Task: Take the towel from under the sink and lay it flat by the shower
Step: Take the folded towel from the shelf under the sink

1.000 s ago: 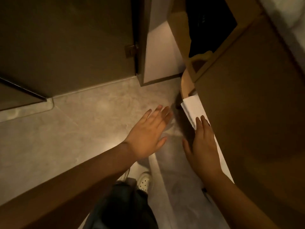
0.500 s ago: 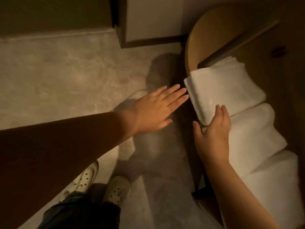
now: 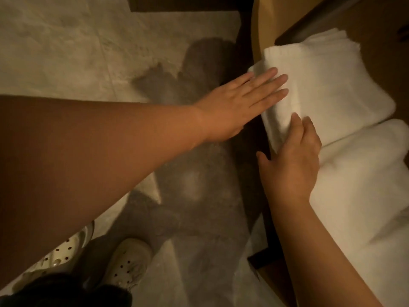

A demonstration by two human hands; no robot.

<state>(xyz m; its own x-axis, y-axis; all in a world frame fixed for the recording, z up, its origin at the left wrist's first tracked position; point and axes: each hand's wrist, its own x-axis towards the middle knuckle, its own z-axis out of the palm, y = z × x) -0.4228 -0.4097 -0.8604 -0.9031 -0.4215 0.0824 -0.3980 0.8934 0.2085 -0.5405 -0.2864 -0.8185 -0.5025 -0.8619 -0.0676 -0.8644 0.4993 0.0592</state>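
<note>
White towel [image 3: 336,89] is sitting folded on a wood shelf [image 3: 257,29], touching a second towel [image 3: 365,196]. I am seeing the left hand [image 3: 234,100] lying flat on its front edge, fingers straight. The right hand [image 3: 292,165] is pressing its near corner with loose fingers. The second towel is running off the picture.

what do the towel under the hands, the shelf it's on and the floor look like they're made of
Towel: likely white terry cotton, soft and matte; fuzzy nap, rounded folds.
Shelf: seemingly wood or veneer, smooth satin tan; grain unclear.
Floor: probably stone or stone-look tile, matte; mottled grey with a thin joint line.
</note>
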